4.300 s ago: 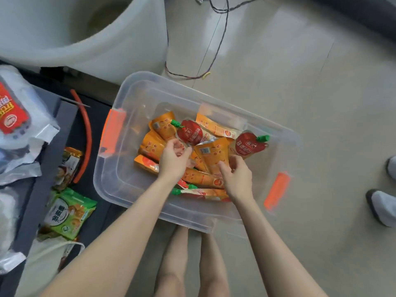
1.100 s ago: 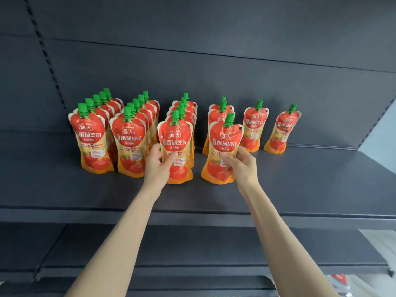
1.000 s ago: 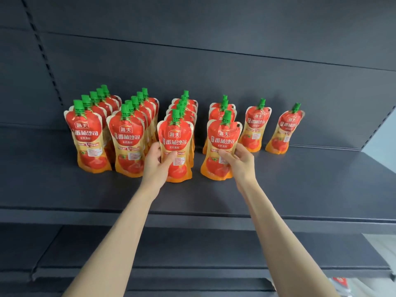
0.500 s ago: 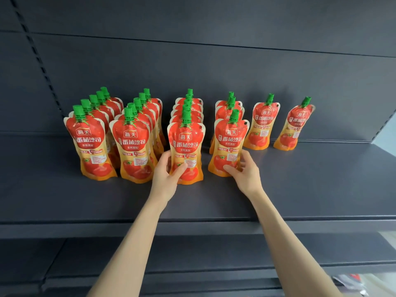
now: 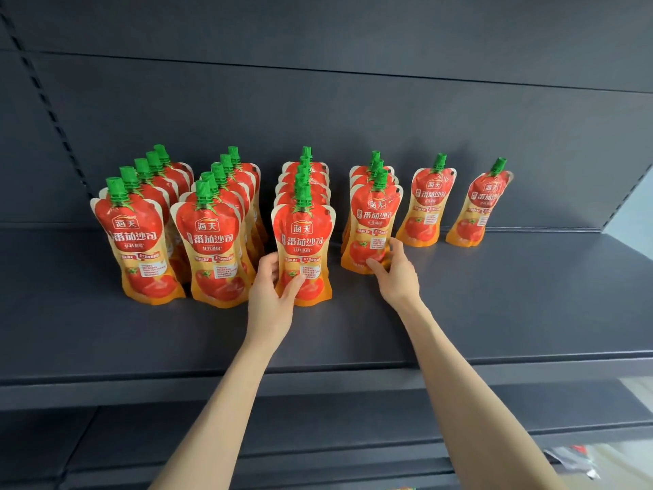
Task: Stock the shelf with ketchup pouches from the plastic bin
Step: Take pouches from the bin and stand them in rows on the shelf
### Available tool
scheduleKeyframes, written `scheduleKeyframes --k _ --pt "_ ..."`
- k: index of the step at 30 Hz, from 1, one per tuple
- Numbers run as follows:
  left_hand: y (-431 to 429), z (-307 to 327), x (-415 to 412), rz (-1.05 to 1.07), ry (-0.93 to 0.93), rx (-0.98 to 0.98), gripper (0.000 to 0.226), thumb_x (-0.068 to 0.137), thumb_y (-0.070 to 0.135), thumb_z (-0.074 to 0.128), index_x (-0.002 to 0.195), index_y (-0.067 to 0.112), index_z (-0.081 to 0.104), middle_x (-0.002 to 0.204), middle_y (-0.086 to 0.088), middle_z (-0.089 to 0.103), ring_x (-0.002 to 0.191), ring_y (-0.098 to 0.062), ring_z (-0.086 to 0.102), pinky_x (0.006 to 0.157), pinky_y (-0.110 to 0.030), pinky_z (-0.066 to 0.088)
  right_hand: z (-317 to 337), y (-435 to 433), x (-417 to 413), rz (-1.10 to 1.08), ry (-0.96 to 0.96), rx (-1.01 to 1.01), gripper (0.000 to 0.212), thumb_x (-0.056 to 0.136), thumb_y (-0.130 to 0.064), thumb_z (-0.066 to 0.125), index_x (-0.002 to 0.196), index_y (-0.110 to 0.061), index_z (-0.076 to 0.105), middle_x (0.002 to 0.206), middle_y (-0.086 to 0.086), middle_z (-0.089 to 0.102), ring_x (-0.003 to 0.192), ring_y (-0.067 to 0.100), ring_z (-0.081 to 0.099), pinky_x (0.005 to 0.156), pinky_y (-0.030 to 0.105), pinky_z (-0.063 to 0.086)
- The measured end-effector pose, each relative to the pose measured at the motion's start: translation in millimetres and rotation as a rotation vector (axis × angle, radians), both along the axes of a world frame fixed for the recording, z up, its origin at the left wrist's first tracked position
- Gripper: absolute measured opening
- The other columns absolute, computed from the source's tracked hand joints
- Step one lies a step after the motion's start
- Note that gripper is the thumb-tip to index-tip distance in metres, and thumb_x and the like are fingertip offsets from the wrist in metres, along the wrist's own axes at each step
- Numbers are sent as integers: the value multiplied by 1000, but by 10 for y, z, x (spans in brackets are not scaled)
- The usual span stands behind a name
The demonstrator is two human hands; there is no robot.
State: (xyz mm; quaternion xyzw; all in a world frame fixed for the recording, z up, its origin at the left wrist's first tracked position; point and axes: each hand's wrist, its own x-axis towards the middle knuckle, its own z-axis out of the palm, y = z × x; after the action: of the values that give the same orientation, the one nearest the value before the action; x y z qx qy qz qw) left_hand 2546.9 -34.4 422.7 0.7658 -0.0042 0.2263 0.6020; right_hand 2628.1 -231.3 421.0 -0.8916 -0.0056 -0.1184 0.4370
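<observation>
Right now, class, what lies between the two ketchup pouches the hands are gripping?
Only bare shelf, in the head view: the left hand grips the third row's front pouch, the right hand the fourth row's front pouch.

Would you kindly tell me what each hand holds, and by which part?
Left hand grips the third row's front pouch low on its left side; right hand holds the fourth row's front pouch at bottom right.

Both bare arms reach up and forward, side by side, the left hand (image 5: 270,295) with its thumb in front and fingers curled behind the near pouch (image 5: 303,242), the right hand (image 5: 395,274) farther off to the right, thumb and fingers pinching the far pouch (image 5: 372,224).
</observation>
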Motion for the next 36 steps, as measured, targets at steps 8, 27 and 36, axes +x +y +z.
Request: scheduleKeyframes --k 8,27,36 --pt "-4 -41 -39 117 37 214 50 87 25 63 131 11 44 127 -7 55 118 -19 53 98 -41 48 -28 -9 -24 -54 15 -57 58 94 -31 55 144 -15 31 139 11 48 127 29 46 103 45 42" --pt "-1492 -105 -1011 -285 -145 321 29 88 20 55 116 13 57 106 5 60 103 -8 57 89 -27 47 -93 -1320 -2043 -331 -201 112 16 93 -15 57 105 -12 66 100 -2 66 89 16 62 80 20 48" --pt "-3255 -840 -2012 -683 136 259 20 86 26 59 106 23 61 98 12 65 95 11 56 81 -5 41 -860 -2840 -3574 -566 10 76 15 91 -21 55 99 -17 67 97 -3 70 88 18 64 80 33 51"
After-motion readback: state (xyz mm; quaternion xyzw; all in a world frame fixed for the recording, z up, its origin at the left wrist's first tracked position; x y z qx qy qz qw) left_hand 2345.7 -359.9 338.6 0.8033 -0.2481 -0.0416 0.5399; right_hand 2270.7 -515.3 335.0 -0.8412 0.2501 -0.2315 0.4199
